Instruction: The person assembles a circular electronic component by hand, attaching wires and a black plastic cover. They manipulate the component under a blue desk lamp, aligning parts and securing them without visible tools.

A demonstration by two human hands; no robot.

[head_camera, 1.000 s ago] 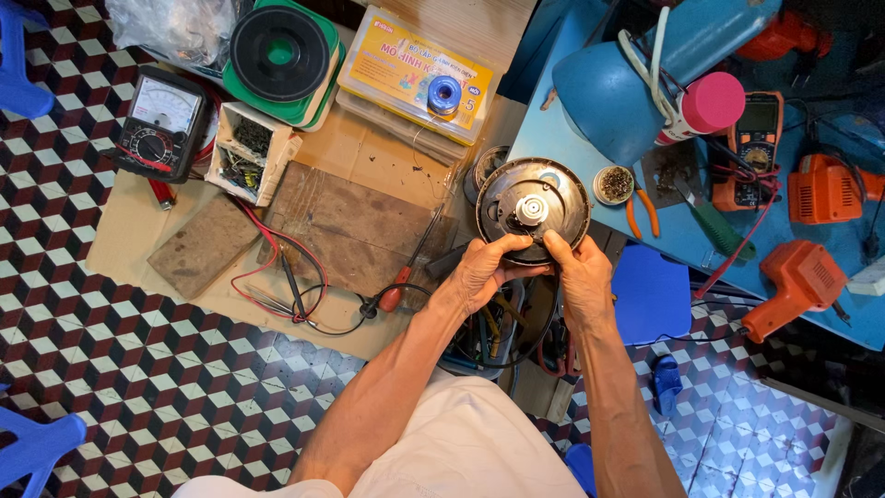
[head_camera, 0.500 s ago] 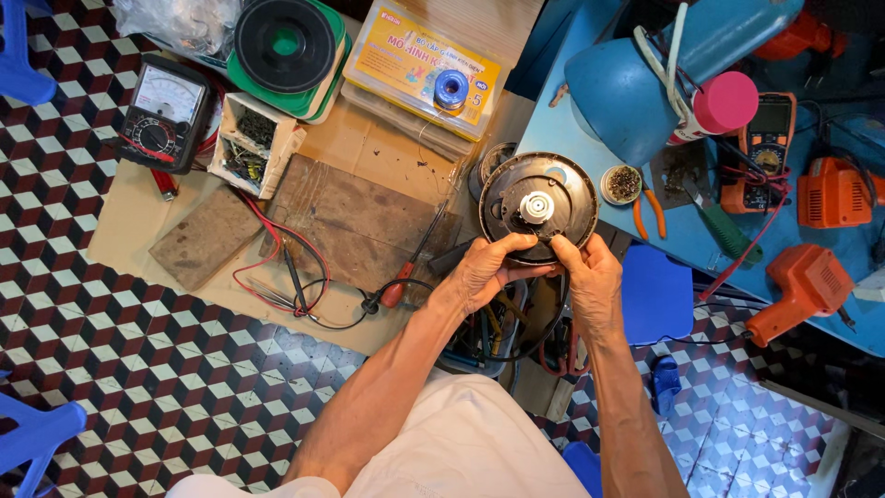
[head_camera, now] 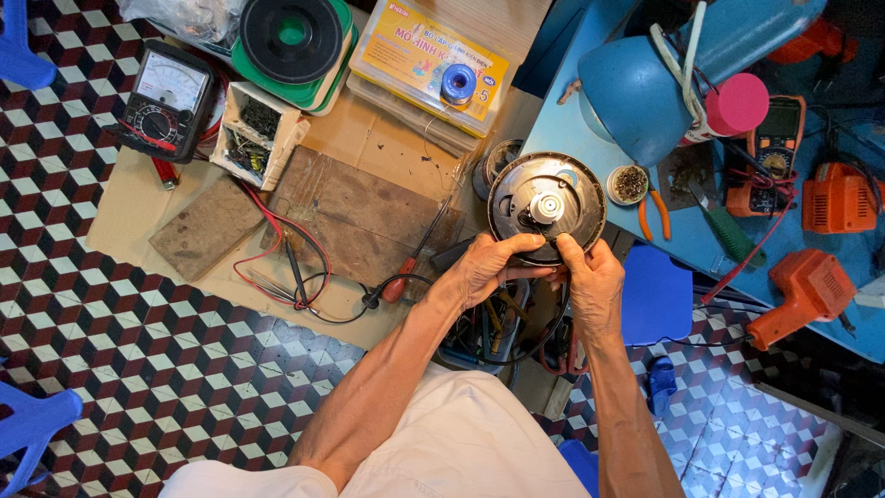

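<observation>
Round grey metal appliance base (head_camera: 547, 205), held underside-up above the cluttered floor workspace, gripped at its near rim by the left hand (head_camera: 484, 267) and right hand (head_camera: 595, 281), fingers closed on it; white central hub exposed, red-handled screwdriver (head_camera: 410, 267) lying unused, so disassembly appears barely begun.
</observation>
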